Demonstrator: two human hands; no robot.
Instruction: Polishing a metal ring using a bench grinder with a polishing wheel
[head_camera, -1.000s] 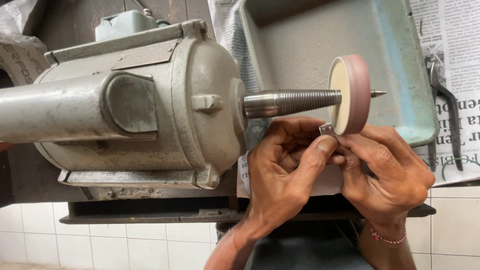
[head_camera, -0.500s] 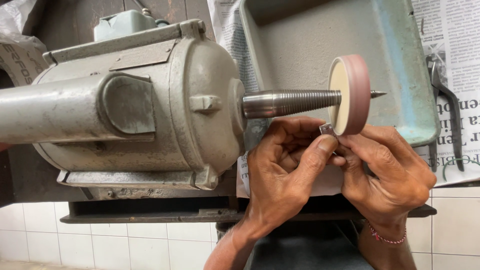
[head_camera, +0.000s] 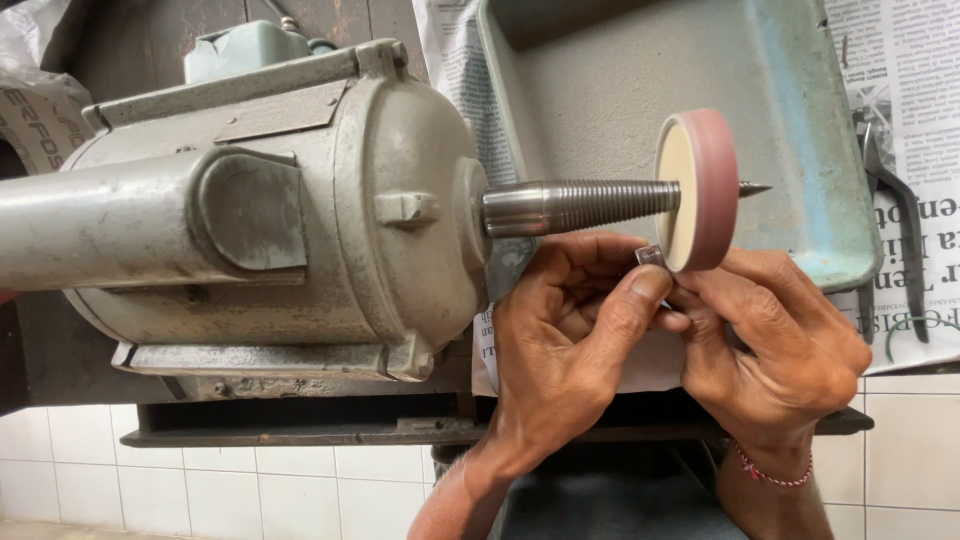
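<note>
Small grey metal piece (head_camera: 651, 257), angular and partly hidden by fingertips, is pinched between both hands and pressed against the cream-coloured face of the pink-rimmed round polishing wheel (head_camera: 700, 190), at about six o'clock on the wheel's edge. In the head view, the only view given, the left hand (head_camera: 570, 340) is closed around the piece from seven o'clock, its thumb laid along the piece's lower side and its fingers curled behind it. The right hand (head_camera: 775, 350) is closed on the same piece from four o'clock, its fingertips meeting the left thumb just below the wheel; a thin red thread bracelet (head_camera: 775, 472) is worn on its wrist. The wheel is mounted on a tapered, threaded steel spindle (head_camera: 580, 205), whose point juts out at three o'clock beyond the wheel. The spindle projects from a large grey cast-metal motor housing (head_camera: 270, 220) filling the frame's left half. Behind the wheel, at twelve o'clock, a rectangular grey-green metal tray (head_camera: 800, 120) is seen resting on sheets of newspaper (head_camera: 910, 90). Dark metal pliers (head_camera: 900, 220) lie on the newspaper just beside the tray's right rim. White wall tiles (head_camera: 250, 480) are seen below the bench edge.
</note>
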